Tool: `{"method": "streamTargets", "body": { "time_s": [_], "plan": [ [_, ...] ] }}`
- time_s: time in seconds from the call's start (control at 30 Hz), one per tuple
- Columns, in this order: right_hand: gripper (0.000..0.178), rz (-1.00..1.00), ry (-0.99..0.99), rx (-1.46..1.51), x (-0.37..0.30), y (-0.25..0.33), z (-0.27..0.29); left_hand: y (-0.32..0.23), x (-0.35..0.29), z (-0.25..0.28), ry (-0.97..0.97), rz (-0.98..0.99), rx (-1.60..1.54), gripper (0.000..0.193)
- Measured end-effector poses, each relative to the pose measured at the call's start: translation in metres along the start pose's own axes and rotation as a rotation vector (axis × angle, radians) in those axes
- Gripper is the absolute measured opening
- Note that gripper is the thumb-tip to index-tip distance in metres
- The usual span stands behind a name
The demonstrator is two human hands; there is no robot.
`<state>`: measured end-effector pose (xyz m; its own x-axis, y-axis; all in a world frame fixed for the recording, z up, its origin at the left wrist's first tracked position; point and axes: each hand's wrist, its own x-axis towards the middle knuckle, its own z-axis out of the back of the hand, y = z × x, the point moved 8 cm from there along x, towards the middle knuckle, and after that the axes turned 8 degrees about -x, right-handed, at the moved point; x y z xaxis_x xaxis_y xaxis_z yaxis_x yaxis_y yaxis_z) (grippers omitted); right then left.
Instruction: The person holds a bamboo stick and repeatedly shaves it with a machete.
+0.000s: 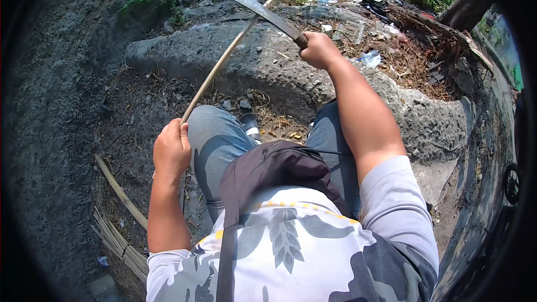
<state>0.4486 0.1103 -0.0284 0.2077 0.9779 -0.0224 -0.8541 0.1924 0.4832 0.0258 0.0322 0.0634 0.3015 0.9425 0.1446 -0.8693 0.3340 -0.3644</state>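
Observation:
My left hand [172,148] is closed around the lower end of a long, thin, pale strip that looks like split bamboo [221,62]. The strip slants up and away to the right. In my right hand [320,51] is the dark handle of a machete [257,9] with a long, slightly curved blade. Its blade points up and to the left and crosses the strip near the strip's far end. Whether the edge touches the strip I cannot tell.
A rough concrete ledge [224,45] runs ahead of my knees, with dry litter and plastic scraps [370,59] beyond. On my left lie a thicker bamboo piece [122,194] and a tied bundle of thin strips [120,246]. A dark waist bag [274,173] sits on my lap.

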Motion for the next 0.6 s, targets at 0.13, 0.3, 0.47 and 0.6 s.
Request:
{"method": "streamTargets", "body": {
  "time_s": [0.13,0.3,0.47,0.6],
  "plan": [
    [0.027,-0.275,-0.007,0.279,0.015,-0.065,-0.022,0.020,-0.031,-0.002,-0.031,-0.004,-0.025,0.022],
    [0.030,-0.178,-0.121,0.259,0.010,-0.046,-0.007,0.002,-0.023,0.014,-0.076,0.067,-0.152,0.022],
    [0.035,-0.127,-0.234,0.310,0.002,-0.016,0.008,0.000,-0.014,-0.005,-0.018,0.066,-0.270,0.023],
    [0.032,-0.139,-0.297,0.273,-0.001,-0.010,0.010,0.002,-0.012,-0.007,-0.121,0.020,-0.315,0.027]
  ]
}}
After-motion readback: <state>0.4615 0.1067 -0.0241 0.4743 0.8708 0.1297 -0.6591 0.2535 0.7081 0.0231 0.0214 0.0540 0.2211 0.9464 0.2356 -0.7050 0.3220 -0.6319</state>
